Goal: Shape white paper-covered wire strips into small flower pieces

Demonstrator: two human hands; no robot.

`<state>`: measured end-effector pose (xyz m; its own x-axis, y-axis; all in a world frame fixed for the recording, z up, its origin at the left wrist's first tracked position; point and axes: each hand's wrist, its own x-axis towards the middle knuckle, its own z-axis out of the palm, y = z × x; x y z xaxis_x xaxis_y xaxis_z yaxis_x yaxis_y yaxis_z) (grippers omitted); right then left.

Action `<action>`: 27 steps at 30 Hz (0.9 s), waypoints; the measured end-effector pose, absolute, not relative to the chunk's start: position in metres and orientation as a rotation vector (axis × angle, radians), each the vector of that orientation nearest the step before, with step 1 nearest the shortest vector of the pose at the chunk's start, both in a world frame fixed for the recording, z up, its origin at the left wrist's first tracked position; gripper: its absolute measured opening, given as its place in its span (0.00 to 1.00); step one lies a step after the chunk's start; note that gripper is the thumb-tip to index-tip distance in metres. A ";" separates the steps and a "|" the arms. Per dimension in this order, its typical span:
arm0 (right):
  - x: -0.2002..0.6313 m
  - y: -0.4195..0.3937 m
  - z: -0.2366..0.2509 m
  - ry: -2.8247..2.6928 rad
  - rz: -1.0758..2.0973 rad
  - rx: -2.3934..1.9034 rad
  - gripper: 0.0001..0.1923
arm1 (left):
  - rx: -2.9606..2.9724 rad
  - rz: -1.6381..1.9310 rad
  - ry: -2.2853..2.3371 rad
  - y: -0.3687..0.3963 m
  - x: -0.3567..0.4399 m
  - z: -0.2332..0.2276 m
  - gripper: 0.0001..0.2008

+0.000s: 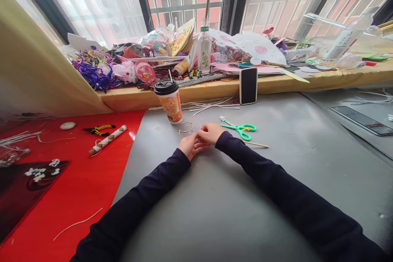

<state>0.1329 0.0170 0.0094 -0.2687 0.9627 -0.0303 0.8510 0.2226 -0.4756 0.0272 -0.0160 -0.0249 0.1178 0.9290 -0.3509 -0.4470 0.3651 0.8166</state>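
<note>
The left hand [188,146] and the right hand [209,132] were brought together on the grey table [276,180], fingertips meeting over something too small to be made out; whether anything was actually pinched between them could not be told. Both forearms were covered by dark sleeves [245,157] and converged from the lower edge of the view.

Just beyond the fingertips, touching or nearly touching them, a few short curled pieces of white wire [186,127] were laid on the table. They lay straight ahead of the hands, slightly to the left, so the left hand was the nearer of the two. No single long axis could be read from the curls.

To the right of the right hand, green scissors [244,129] were set with the handles away from the hand, and a thin wooden stick [258,144] was laid near them. A lidded paper cup [169,100] stood behind the wire, with a bundle of straight white strands [211,105] and a phone [248,85] propped against the cluttered sill further back. On the red mat [80,188] at the left, pliers [98,129] and a wrapped roll [107,140] were left well apart from the hands.
</note>
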 end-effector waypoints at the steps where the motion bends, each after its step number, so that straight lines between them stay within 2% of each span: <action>1: 0.133 0.017 0.009 -2.231 0.598 -1.707 0.13 | 0.605 1.097 0.999 -0.016 0.028 -0.025 0.06; 8: 0.136 0.019 0.009 -2.248 0.572 -1.662 0.13 | 0.691 1.162 1.011 -0.016 0.027 -0.027 0.04; 13: 0.155 0.022 0.012 -2.330 0.794 -1.433 0.17 | 0.636 1.248 1.009 -0.015 0.020 -0.027 0.05; 17: 0.170 0.016 0.007 -2.343 0.971 -1.209 0.15 | 0.634 1.218 0.960 -0.014 0.014 -0.026 0.06; 27: 0.181 -0.016 -0.002 -2.210 0.653 -1.064 0.17 | 0.745 1.087 0.873 -0.015 0.009 -0.025 0.08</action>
